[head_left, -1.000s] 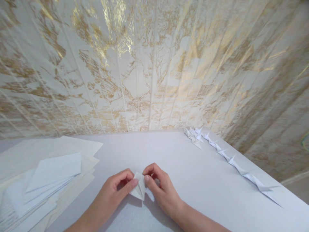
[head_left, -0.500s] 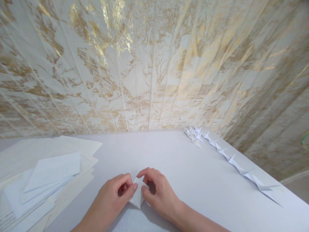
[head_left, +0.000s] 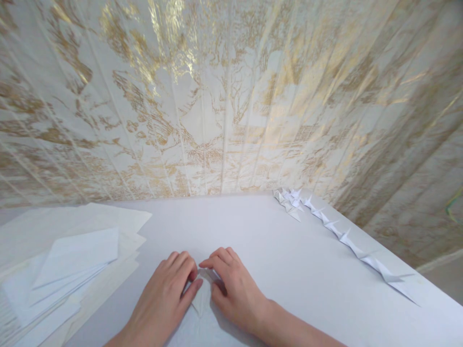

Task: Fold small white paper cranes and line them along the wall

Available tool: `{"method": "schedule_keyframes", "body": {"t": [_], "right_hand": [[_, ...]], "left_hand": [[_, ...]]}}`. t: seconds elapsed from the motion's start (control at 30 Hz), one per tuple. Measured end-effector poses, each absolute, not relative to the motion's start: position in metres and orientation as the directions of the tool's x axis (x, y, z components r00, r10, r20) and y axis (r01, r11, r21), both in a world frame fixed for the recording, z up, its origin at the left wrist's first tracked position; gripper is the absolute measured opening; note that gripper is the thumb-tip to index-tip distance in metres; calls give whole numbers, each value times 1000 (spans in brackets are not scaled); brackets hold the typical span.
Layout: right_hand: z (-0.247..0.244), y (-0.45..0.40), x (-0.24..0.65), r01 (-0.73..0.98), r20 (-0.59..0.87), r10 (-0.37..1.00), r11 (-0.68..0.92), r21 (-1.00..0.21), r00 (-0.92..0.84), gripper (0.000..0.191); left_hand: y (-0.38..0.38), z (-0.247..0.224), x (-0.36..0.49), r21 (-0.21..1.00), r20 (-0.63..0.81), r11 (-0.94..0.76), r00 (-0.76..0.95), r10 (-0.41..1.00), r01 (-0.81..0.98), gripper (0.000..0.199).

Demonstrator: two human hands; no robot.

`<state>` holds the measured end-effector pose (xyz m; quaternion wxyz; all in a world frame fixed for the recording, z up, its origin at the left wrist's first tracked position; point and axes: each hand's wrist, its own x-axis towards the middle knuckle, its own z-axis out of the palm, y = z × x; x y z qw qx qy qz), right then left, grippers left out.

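A small piece of folded white paper (head_left: 203, 294) lies on the white table between my two hands, its lower point toward me. My left hand (head_left: 167, 284) curls over the paper's left side, thumb and fingers on its edge. From the right, my right hand (head_left: 235, 289) grips the other side, with its index finger reaching over the top corner and its thumb lower down. Both hands cover much of the paper, so its full shape is hidden.
Loose white sheets (head_left: 83, 250) are piled on the left of the table (head_left: 202, 226). Several folded paper cranes (head_left: 347, 241) line the right edge, with more clustered (head_left: 289, 198) at the back corner. A gold-patterned curtain (head_left: 217, 120) hangs behind the table.
My left hand has turned further over the paper, its fingers now stretching forward at the top. The paper sits lower and flatter between the hands. My right hand has shifted only slightly.
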<state>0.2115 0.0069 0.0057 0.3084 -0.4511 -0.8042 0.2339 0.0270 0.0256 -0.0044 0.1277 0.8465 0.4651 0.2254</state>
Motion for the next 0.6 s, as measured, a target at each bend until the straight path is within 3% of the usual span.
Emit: {"method": "schedule_keyframes", "body": {"t": [0.07,0.23,0.47,0.6], "right_hand": [[7,6,213,521,318,838,530,-669,-444,59],[3,6,215,464,329,819,546,-698,-470,62],[7,1,214,606,219,844,511,-609,-490,67],[21,0,213,693,125,853,489,-530,-507,54]], "left_hand": [[24,-11,27,491,298,-538,449,843,685,4],[20,-22,25,585,315,-556,466,827,591,11],[12,-8,19,649,294,-647,651,699,401,34],[9,-3,17,619,236,-636,663,711,461,51]]}}
